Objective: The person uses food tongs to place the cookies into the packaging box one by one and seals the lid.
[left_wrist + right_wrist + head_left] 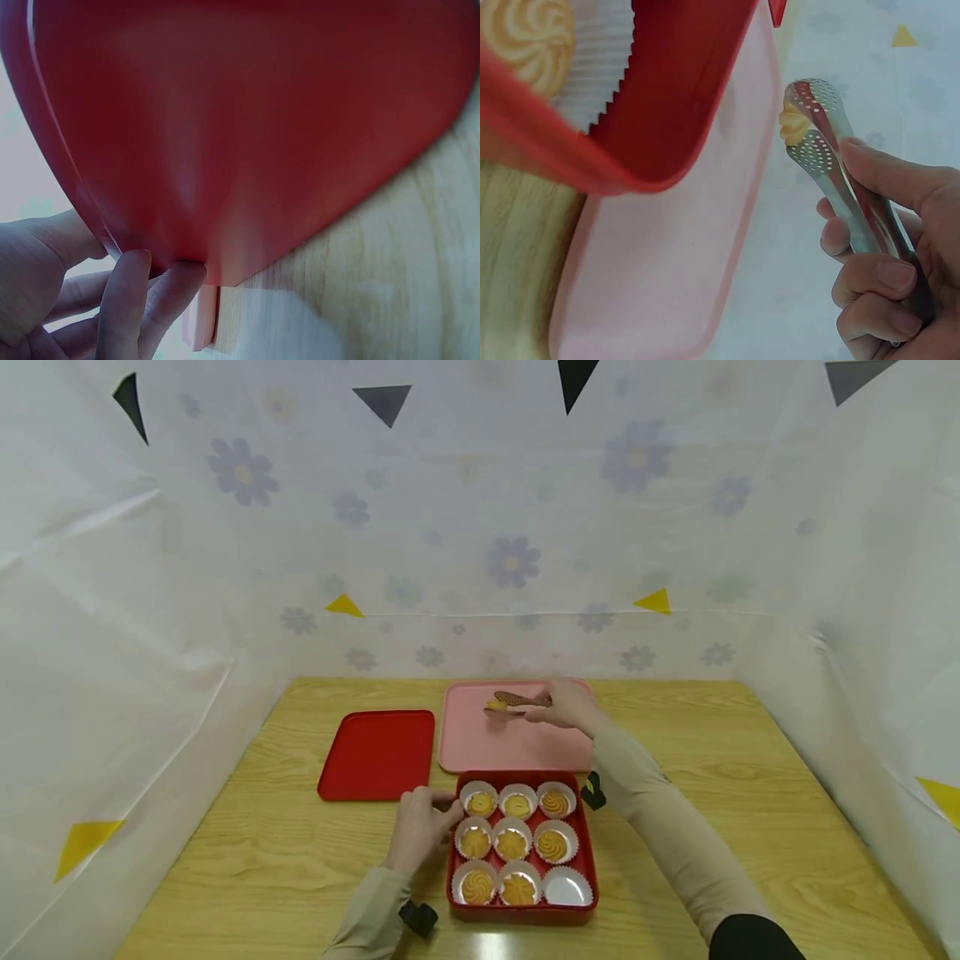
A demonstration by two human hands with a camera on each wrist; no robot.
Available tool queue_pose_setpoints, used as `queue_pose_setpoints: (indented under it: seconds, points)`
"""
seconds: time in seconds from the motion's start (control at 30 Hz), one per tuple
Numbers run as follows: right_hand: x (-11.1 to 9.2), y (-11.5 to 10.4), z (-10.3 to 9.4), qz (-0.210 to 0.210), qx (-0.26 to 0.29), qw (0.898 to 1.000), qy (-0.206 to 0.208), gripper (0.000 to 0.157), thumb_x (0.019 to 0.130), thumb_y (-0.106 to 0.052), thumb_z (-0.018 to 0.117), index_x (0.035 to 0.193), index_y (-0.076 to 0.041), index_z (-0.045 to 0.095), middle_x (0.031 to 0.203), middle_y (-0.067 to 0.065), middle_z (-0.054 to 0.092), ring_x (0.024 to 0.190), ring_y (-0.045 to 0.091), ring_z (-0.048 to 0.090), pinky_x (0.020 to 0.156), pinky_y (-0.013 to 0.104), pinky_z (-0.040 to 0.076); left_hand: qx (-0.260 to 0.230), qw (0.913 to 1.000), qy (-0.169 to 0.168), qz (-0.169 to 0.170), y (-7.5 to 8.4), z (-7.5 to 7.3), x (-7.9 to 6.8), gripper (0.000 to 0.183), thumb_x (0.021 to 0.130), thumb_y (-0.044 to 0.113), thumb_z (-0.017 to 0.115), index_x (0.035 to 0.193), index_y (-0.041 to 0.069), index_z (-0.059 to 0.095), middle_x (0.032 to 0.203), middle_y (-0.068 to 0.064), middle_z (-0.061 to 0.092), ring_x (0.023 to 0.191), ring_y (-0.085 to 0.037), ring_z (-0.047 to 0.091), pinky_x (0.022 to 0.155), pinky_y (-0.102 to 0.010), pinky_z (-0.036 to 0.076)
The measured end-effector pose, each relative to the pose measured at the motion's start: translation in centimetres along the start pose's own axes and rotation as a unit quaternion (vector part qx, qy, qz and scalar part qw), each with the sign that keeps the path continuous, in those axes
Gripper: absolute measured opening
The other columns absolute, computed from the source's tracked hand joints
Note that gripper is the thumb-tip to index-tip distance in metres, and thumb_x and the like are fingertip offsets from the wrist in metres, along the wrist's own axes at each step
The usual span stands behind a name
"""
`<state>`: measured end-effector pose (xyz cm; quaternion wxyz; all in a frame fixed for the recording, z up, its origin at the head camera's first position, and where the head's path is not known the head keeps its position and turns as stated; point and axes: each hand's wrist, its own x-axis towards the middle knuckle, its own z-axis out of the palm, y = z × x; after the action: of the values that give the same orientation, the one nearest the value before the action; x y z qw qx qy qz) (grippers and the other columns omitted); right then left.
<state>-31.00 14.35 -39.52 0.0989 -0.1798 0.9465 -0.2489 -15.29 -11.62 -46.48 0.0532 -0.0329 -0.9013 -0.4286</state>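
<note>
My right hand grips metal tongs with perforated ends. A small piped butter cookie is caught between the tong ends, over the pink tray. My left hand holds the rim of a square red tin near its far left corner, thumb over the edge and fingers against the outer wall. White paper cups fill the tin in rows, several with a swirled or star-shaped cookie. The near right paper cup has a bare bottom.
A square red lid lies on the wooden table left of the pink tray. The tray is directly behind the tin. White flower-printed sheeting encloses the table at the back and both sides.
</note>
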Motion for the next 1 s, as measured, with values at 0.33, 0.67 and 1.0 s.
queue_pose_setpoints:
  seconds: [0.33,0.67,1.0]
  points:
    - [-5.6,1.3,-0.5,-0.042,0.039,0.998,0.008,0.018,0.092,-0.025,0.072,0.081,-0.011,0.074,0.054,-0.005,0.041,0.052,0.011,0.029,0.054,0.029,0.029,-0.007,0.9999,-0.002,-0.008,0.0,0.0,-0.1,0.014,0.085,0.011,0.071,0.09,0.001,0.08,0.078,-0.01,0.077,0.053,-0.006,0.063,0.053,-0.023,0.052]
    - [-10.8,3.1,-0.8,-0.065,0.058,0.996,0.01,0.033,0.093,-0.032,0.071,0.112,-0.006,0.076,0.066,-0.002,0.054,0.057,0.009,0.037,0.054,0.027,0.035,-0.01,0.9999,-0.006,-0.01,-0.2,-0.1,-0.3,0.016,0.085,0.009,0.071,0.094,0.0,0.08,0.079,-0.011,0.077,0.053,-0.008,0.064,0.052,-0.023,0.052]
    - [-15.6,4.4,-0.9,-0.07,0.065,0.995,0.005,0.048,0.093,-0.037,0.07,0.126,-0.002,0.069,0.069,-0.002,0.059,0.057,0.004,0.037,0.054,0.025,0.035,-0.001,1.0,-0.002,-0.002,-0.2,-0.2,-0.2,0.015,0.085,0.012,0.072,0.092,0.0,0.08,0.081,-0.012,0.078,0.055,-0.007,0.064,0.054,-0.023,0.052]
